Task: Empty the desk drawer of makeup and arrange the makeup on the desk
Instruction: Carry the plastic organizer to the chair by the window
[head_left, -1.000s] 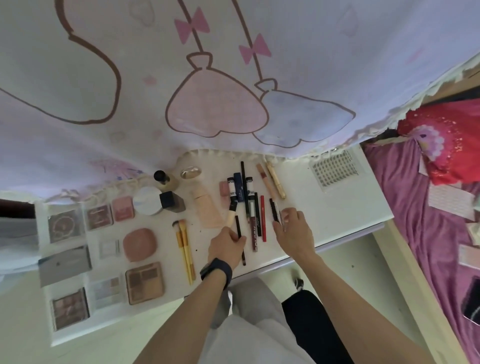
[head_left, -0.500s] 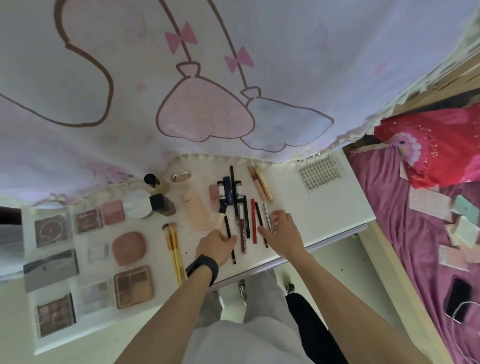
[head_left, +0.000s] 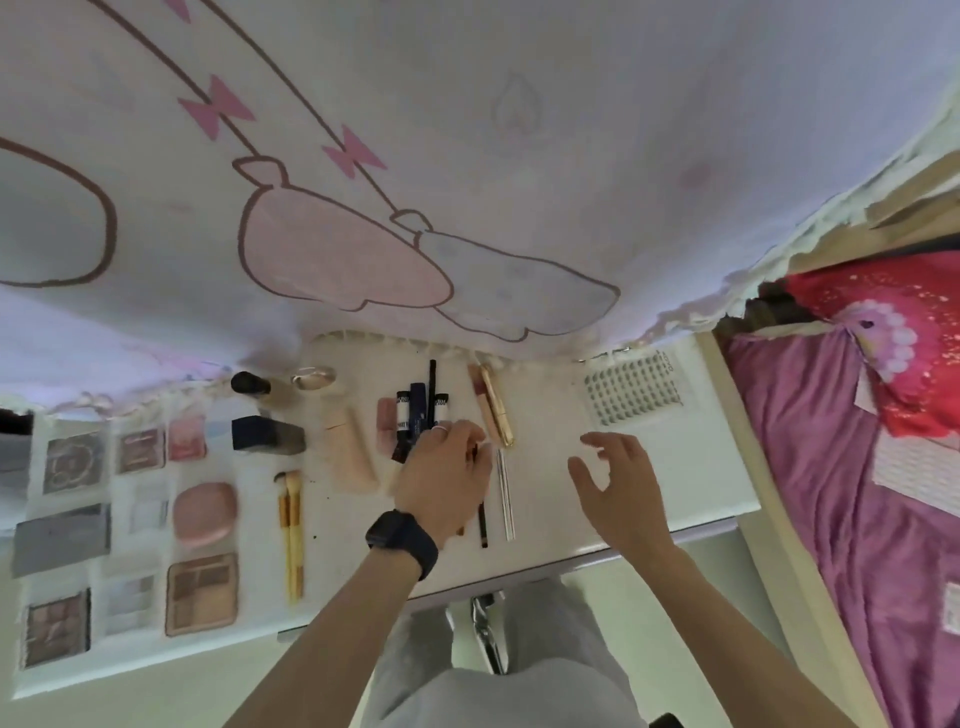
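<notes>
Makeup lies in rows on the white desk (head_left: 561, 525). My left hand (head_left: 441, 478), with a black watch on the wrist, rests over the middle row of pencils, fingers curled down at their upper ends; the hand hides whether it grips one. A dark pencil (head_left: 483, 525) and a clear slim pencil (head_left: 506, 499) stick out below it. Dark mascara tubes (head_left: 415, 413) lie just beyond the fingers, and a gold tube (head_left: 496, 410) to their right. My right hand (head_left: 618, 488) hovers over bare desk to the right, fingers spread, holding nothing.
Left of the hands lie a pink tube (head_left: 350, 452), two yellow brushes (head_left: 291, 535), a pink compact (head_left: 204, 512), a dark bottle (head_left: 265, 434) and several palettes (head_left: 201, 592). A lash tray (head_left: 631, 389) sits far right. A printed curtain (head_left: 467, 182) overhangs the desk's back; a purple bed (head_left: 857, 519) borders the right.
My right hand has lifted off the pencils, moved right and spread open. My left hand has shifted right and forward over the pencil row.
</notes>
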